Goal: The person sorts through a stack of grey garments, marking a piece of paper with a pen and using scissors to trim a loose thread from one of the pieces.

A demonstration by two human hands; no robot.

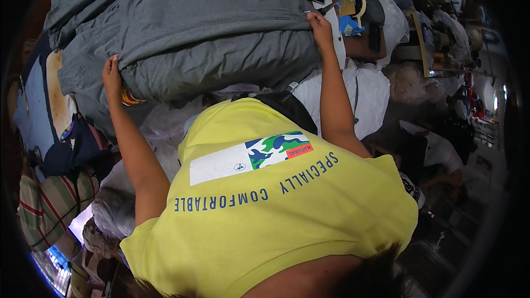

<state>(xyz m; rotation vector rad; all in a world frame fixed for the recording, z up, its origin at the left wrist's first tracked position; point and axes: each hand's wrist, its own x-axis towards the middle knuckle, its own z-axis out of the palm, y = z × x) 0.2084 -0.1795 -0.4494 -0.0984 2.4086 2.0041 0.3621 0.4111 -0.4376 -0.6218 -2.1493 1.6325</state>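
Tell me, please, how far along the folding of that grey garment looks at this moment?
Done: the grey garment lies spread on the table with its near edge doubled over into a thick fold. In hand: the left hand and right hand each grip that folded edge at opposite ends. Left: the far part is still spread flat, not yet folded.

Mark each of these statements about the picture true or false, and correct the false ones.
1. Both hands grip a grey folded garment. True.
2. The left hand holds the garment's left edge. True.
3. The right hand holds a pair of scissors. False: it grips the garment's right edge.
4. The person wears a red shirt. False: the shirt is yellow.
5. A striped bag lies at the lower left. True.
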